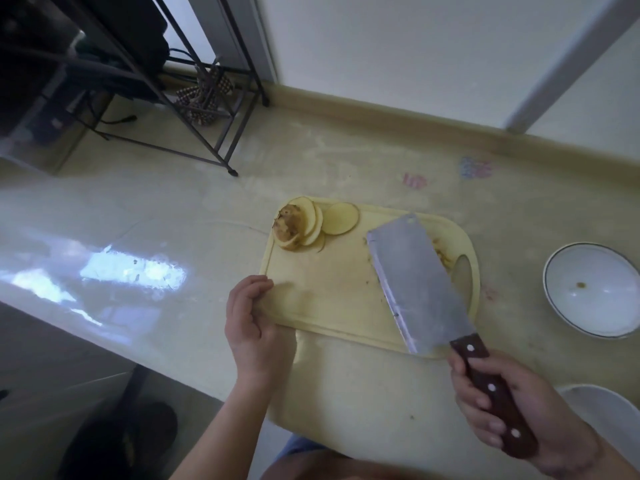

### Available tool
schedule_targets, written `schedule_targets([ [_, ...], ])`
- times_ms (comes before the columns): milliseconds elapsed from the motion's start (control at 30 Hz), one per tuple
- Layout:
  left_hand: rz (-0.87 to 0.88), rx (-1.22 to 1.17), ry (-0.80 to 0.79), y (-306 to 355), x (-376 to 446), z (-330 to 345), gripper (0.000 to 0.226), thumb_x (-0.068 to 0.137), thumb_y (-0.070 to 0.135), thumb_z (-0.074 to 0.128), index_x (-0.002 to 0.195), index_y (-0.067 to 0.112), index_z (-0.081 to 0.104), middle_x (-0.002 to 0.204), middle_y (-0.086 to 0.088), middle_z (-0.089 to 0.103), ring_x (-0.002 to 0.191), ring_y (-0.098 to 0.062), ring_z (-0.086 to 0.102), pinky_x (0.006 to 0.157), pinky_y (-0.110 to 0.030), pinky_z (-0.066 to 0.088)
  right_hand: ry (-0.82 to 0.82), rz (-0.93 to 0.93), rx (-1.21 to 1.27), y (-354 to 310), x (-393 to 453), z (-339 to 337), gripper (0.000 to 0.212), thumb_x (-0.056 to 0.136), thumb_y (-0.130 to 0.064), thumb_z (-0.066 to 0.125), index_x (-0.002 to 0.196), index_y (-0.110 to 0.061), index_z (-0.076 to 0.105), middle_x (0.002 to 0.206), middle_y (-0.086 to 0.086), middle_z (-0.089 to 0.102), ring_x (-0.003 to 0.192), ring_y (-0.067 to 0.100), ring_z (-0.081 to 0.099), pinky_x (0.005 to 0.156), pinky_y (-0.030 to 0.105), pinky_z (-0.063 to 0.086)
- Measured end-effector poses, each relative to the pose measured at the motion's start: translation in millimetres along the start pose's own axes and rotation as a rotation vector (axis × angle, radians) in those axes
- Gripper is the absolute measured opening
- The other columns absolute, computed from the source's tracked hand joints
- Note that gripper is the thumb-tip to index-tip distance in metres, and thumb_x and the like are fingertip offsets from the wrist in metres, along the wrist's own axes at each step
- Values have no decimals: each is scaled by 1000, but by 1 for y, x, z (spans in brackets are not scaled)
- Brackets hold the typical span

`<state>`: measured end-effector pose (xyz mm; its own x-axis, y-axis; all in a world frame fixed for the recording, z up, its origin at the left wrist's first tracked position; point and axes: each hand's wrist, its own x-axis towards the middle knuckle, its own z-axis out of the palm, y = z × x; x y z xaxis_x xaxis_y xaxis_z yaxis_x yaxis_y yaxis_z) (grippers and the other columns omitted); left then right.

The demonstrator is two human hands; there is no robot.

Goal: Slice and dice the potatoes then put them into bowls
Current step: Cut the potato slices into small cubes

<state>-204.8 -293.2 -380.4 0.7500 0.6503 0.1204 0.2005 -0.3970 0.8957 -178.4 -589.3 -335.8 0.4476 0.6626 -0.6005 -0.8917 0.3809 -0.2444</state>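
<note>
A pale yellow cutting board lies on the table. At its far left corner sits a fanned stack of round potato slices with a skin-covered end piece on top, and one loose slice lies beside it. My right hand grips the dark wooden handle of a cleaver, whose broad blade lies tilted over the board's right half. A few potato scraps show just right of the blade. My left hand holds the board's near left edge, fingers curled against its rim.
A white bowl with a small brown speck inside stands to the right of the board. The rim of a second white dish shows at the lower right. A black metal rack stands on the floor beyond the table.
</note>
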Motion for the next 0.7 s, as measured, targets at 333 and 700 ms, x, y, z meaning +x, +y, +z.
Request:
schedule_targets([
  [333, -86, -183, -264, 23, -3, 28, 36, 86, -5, 75, 95, 31, 73, 95, 8, 78, 94, -15, 75, 87, -28, 59, -73, -6, 90, -13, -9, -19, 39, 89, -48, 65, 89, -11, 53, 58, 9, 42, 34, 14, 40, 36, 28, 45],
  [700, -168, -386, -544, 48, -13, 57, 40, 95, -11, 49, 110, 19, 71, 120, 6, 73, 121, -13, 65, 106, -35, 51, 436, -284, -722, -9, -33, 36, 71, 53, -80, 70, 69, -13, 54, 52, 10, 36, 37, 15, 28, 40, 18, 26],
])
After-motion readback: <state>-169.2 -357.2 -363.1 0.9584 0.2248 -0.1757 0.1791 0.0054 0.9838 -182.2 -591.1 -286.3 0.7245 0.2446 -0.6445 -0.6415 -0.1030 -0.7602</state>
